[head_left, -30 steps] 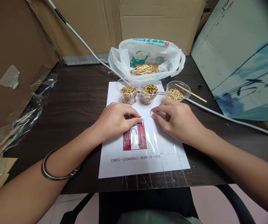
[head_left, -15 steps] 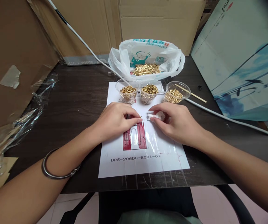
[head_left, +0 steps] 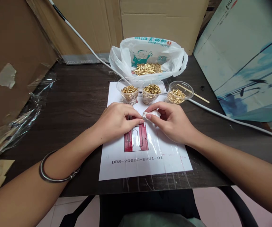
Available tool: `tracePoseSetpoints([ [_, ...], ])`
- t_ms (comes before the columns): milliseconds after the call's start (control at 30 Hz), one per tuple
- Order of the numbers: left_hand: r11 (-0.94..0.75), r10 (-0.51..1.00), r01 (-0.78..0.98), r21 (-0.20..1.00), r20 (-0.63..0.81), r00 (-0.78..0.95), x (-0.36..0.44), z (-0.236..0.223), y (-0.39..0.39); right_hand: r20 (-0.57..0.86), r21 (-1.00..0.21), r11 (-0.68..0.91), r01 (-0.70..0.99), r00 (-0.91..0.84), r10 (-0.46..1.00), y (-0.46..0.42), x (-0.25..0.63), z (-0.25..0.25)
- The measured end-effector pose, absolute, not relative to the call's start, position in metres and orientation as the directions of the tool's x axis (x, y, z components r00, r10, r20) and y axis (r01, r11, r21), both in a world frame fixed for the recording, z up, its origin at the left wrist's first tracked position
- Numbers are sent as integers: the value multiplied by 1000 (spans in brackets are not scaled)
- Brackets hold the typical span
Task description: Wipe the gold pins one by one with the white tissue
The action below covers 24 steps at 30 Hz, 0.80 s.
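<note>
My left hand [head_left: 118, 121] rests curled on the white printed sheet [head_left: 136, 164], its fingertips pinching a small gold pin at the top of the red diagram [head_left: 136, 141]. My right hand [head_left: 171, 121] is closed on a small white crumpled wad [head_left: 150, 114], held right against the left fingertips. Three clear cups of gold pins [head_left: 129, 92], [head_left: 151, 91], [head_left: 177, 94] stand just beyond both hands. A white plastic bag [head_left: 126, 60] holding more gold pins lies behind the cups.
A white cable [head_left: 223, 116] crosses the dark table from back left to right. A thin wooden stick [head_left: 197, 96] leans in the right cup. Cardboard boxes [head_left: 159, 19] stand behind, a pale box [head_left: 245, 60] at right, and crumpled clear film [head_left: 15, 126] at left.
My right hand has slid left with the white wad until it meets the left fingertips. The left hand has stayed in place.
</note>
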<state>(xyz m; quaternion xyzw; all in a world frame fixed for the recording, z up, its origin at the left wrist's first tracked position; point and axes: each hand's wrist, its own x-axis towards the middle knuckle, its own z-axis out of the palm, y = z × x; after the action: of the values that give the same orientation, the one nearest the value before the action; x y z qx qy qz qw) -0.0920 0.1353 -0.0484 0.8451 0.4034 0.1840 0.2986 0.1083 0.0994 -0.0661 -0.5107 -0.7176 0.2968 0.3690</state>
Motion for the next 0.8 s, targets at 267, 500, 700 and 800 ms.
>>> tracePoseSetpoints([
  [267, -514, 790, 571, 640, 94, 606, -93, -50, 135, 241, -767, 347, 540, -259, 935, 101, 107, -67],
  [500, -516, 787, 571, 639, 90, 611, -92, -51, 136, 272, -743, 382, 550, -273, 923, 101, 106, -66],
  [700, -532, 779, 568, 628, 101, 618, -93, -51, 137, 251, -781, 338, 526, -231, 940, 100, 105, -66],
  [800, -538, 773, 559, 631, 104, 626, -93, -52, 137, 265, -770, 359, 528, -247, 932, 100, 105, -66],
])
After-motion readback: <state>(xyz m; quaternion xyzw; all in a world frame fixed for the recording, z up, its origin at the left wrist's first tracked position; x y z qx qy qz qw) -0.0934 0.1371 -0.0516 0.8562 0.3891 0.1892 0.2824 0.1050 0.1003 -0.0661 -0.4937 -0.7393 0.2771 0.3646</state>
